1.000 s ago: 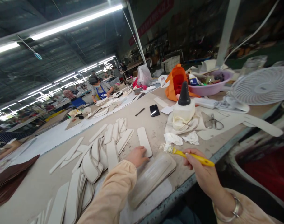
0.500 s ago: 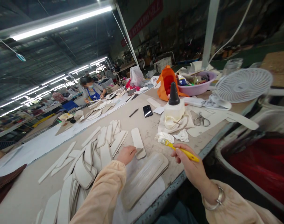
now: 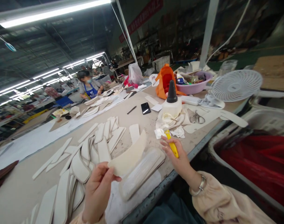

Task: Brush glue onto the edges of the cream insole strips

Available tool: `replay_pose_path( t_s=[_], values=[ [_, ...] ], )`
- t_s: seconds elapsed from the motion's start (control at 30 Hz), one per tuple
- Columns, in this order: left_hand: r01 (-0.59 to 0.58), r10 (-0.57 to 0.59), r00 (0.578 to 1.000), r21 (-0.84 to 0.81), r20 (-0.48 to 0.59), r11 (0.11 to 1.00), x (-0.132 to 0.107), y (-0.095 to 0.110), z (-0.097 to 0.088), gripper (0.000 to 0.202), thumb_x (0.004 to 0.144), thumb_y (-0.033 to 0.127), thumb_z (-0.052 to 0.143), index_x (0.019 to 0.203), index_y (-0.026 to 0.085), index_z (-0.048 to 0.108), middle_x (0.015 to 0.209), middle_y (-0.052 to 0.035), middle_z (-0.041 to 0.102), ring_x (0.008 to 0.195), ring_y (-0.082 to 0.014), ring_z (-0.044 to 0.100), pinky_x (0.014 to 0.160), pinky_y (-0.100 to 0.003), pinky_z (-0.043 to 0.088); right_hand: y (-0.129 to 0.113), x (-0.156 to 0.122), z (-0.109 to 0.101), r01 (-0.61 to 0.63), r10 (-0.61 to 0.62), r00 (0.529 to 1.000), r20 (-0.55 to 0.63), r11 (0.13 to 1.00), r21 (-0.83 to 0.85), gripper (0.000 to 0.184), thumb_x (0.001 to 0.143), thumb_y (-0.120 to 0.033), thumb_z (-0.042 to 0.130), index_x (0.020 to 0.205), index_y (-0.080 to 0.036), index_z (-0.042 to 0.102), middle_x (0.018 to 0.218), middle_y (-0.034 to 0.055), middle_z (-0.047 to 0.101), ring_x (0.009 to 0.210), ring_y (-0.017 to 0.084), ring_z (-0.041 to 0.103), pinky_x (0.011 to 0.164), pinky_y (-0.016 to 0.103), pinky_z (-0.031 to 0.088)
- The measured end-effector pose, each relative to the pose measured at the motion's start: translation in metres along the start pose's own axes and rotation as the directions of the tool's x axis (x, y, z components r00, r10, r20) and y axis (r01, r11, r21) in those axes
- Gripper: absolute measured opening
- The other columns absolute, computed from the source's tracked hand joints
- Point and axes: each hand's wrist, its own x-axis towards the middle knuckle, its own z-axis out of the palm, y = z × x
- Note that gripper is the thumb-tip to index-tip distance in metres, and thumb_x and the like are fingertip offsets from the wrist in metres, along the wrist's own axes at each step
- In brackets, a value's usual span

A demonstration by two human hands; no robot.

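Note:
My left hand [image 3: 100,183] pinches one end of a thin cream strip [image 3: 129,155] with rounded ends, holding it raised and bent over the table. Below it lies a stack of similar strips [image 3: 142,174], the top one shiny and wet-looking. My right hand [image 3: 176,152] grips a yellow-handled brush [image 3: 172,143]; its tip is at a white, paste-smeared wad [image 3: 160,133]. Another pale strip [image 3: 134,132] lies partly hidden behind the raised one. Many loose strips [image 3: 81,165] are heaped to the left of my left hand.
A white bottle with a black cone cap [image 3: 172,105] stands behind the brush. Nearby are scissors [image 3: 197,118], a phone [image 3: 146,108], a pen [image 3: 132,110], an orange bag [image 3: 165,81], a purple basin [image 3: 195,87] and a fan [image 3: 237,85]. A co-worker [image 3: 89,85] stands farther back.
My left hand has lifted a strip off the table and drawn it back towards me. My right hand has turned the brush more upright, its tip still at the white wad.

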Motion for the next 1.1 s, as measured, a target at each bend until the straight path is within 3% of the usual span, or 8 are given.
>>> replay_pose_path(
  t_s=[0.13, 0.23, 0.37, 0.47, 0.63, 0.8, 1.1],
  values=[
    [0.237, -0.238, 0.971, -0.145, 0.015, 0.961, -0.057, -0.020, 0.003, 0.031, 0.071, 0.049, 0.069, 0.083, 0.023, 0.057, 0.062, 0.0037, 0.060, 0.056, -0.0143, 0.057, 0.050, -0.027, 0.052, -0.007, -0.009, 0.010, -0.114, 0.114, 0.991, 0.066, 0.993, -0.003, 0.027, 0.089, -0.044, 0.053, 0.101, -0.027, 0.037, 0.133, 0.0117, 0.054, 0.110, 0.023, 0.059, 0.088, 0.040, 0.051],
    [0.379, -0.388, 0.922, -0.200, -0.008, 0.904, -0.087, -0.033, 0.007, 0.036, 0.068, 0.053, 0.071, 0.080, 0.023, 0.057, 0.062, 0.0030, 0.060, 0.054, -0.0133, 0.056, 0.047, -0.024, 0.049, -0.016, -0.018, 0.011, -0.153, 0.154, 0.980, 0.125, 0.988, -0.017, 0.029, 0.086, -0.043, 0.058, 0.095, -0.026, 0.035, 0.117, 0.0086, 0.063, 0.092, 0.020, 0.064, 0.073, 0.033, 0.052],
    [0.444, -0.460, 0.884, -0.159, -0.085, 0.882, -0.107, -0.050, 0.008, 0.035, 0.068, 0.052, 0.070, 0.077, 0.021, 0.057, 0.058, 0.0027, 0.060, 0.048, -0.0102, 0.052, 0.046, -0.021, 0.043, -0.015, -0.022, 0.003, -0.020, 0.024, 1.000, 0.006, 0.932, -0.362, 0.031, 0.081, -0.042, 0.065, 0.088, -0.025, 0.040, 0.080, -0.0020, 0.058, 0.061, 0.013, 0.054, 0.057, 0.025, 0.044],
    [0.463, -0.458, 0.885, 0.041, -0.089, 0.886, -0.104, -0.065, 0.001, 0.035, 0.071, 0.054, 0.065, 0.070, 0.020, 0.054, 0.049, 0.0042, 0.053, 0.044, -0.0098, 0.045, 0.043, -0.020, 0.035, -0.005, -0.018, 0.001, 0.058, -0.071, 0.997, -0.001, 0.824, -0.563, 0.032, 0.080, -0.045, 0.066, 0.088, -0.024, 0.043, 0.080, -0.0012, 0.055, 0.058, 0.013, 0.052, 0.057, 0.026, 0.043],
    [0.424, -0.433, 0.900, 0.348, -0.056, 0.836, -0.073, -0.083, -0.016, 0.033, 0.071, 0.052, 0.059, 0.063, 0.021, 0.051, 0.044, 0.0074, 0.044, 0.040, -0.0094, 0.039, 0.042, -0.021, 0.029, 0.008, -0.007, 0.017, 0.113, -0.086, 0.994, 0.073, 0.766, -0.633, 0.031, 0.082, -0.050, 0.060, 0.085, -0.024, 0.044, 0.075, -0.0007, 0.057, 0.054, 0.015, 0.053, 0.056, 0.027, 0.042],
    [0.420, -0.429, 0.900, 0.414, -0.077, 0.808, -0.050, -0.092, -0.023, 0.028, 0.071, 0.045, 0.058, 0.059, 0.020, 0.052, 0.043, 0.0067, 0.044, 0.041, -0.0093, 0.038, 0.042, -0.021, 0.027, 0.022, 0.001, 0.030, 0.137, -0.090, 0.991, 0.104, 0.718, -0.682, 0.031, 0.083, -0.051, 0.058, 0.087, -0.023, 0.046, 0.070, -0.0011, 0.056, 0.054, 0.016, 0.054, 0.055, 0.027, 0.041],
    [0.448, -0.471, 0.879, 0.461, -0.073, 0.766, -0.047, -0.106, -0.027, 0.028, 0.072, 0.044, 0.057, 0.059, 0.020, 0.051, 0.042, 0.0074, 0.042, 0.040, -0.0090, 0.037, 0.041, -0.021, 0.025, 0.046, 0.005, 0.036, 0.150, -0.042, 0.985, 0.166, 0.671, -0.726, 0.027, 0.088, -0.049, 0.054, 0.089, -0.023, 0.049, 0.072, 0.0006, 0.061, 0.057, 0.018, 0.058, 0.056, 0.029, 0.042]
  ],
)
